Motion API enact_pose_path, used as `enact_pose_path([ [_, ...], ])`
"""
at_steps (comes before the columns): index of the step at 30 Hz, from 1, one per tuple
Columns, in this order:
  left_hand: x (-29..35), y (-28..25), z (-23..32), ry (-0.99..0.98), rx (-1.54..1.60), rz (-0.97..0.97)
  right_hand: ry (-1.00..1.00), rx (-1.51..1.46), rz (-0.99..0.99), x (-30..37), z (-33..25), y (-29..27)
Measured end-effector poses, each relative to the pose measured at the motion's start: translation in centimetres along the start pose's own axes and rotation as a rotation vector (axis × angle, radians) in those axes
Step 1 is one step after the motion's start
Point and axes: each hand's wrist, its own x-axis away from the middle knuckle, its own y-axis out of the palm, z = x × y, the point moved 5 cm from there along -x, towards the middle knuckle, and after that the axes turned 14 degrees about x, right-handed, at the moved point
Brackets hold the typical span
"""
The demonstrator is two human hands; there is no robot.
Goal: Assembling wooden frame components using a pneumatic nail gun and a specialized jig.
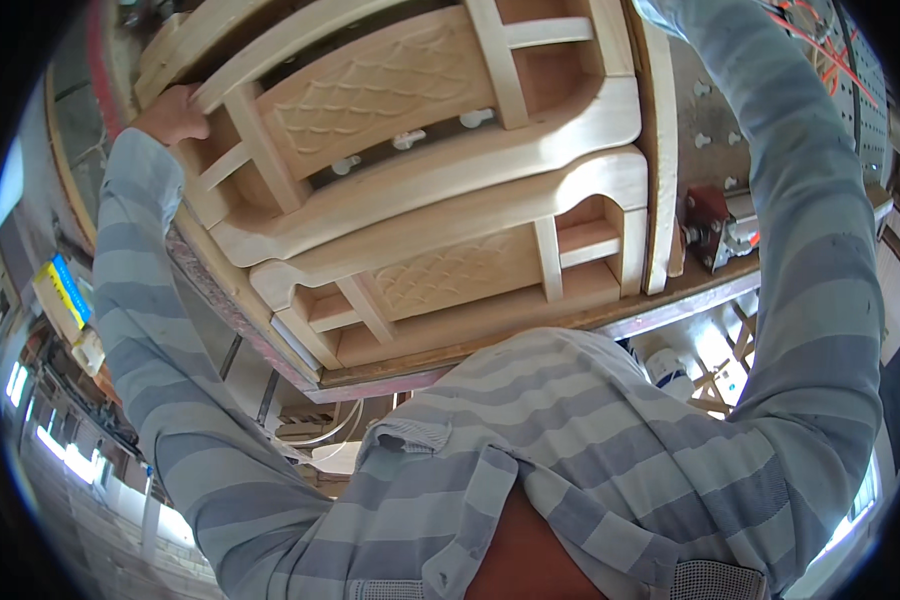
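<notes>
My left hand (175, 115) is closed round the left end of a pale wooden frame (370, 200), which has a curved rail, slatted end openings and a carved scale-pattern panel (380, 90). A second, similar wooden frame (450, 265) lies nearer to me, against the first one's near edge. More curved wood (195, 45) shows beyond my left hand. My right arm (800, 160) reaches far forward on the right, and its hand is beyond the upper edge of the picture.
An upright wooden strip (657, 150) borders the frames on the right. Beside it sits a red clamp fitting (708, 228) on the bench. Orange tubes (820, 40) hang at the upper right, near a perforated panel (870, 110). A white bucket (667, 370) stands below the bench edge.
</notes>
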Motion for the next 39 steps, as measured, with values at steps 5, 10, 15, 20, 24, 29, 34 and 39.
enact_pose_path([
  [5, -1.4, -0.3, -2.7, -0.02, -0.082, 0.095, -0.019, -0.013, -0.009, -0.2, 0.3, 0.1],
  [10, -2.3, -0.8, -4.2, 0.031, -0.087, 0.148, -0.004, -0.068, -0.047, 1.2, 0.4, 0.8],
  [15, -2.4, -0.4, -3.1, -0.015, -0.198, 0.194, 0.027, -0.094, -0.102, 2.2, -0.8, 1.0],
  [20, -2.4, -1.0, -4.1, -0.066, -0.251, 0.229, 0.056, -0.107, -0.161, 3.4, -1.2, 1.2],
  [24, -3.3, -1.0, -5.0, -0.027, -0.212, 0.21, 0.085, -0.123, -0.222, 4.7, -1.2, 2.0],
  [29, -3.7, -0.8, -5.3, 0.024, -0.275, 0.165, 0.124, -0.142, -0.287, 6.5, -1.1, 2.5],
  [34, -3.3, -0.8, -4.2, 0.162, -0.31, 0.076, 0.132, -0.143, -0.253, 5.6, -1.0, 0.2],
  [39, -3.2, 0.8, -2.5, -0.033, -0.442, 0.139, 0.137, -0.147, -0.23, 4.2, -1.3, -1.8],
])
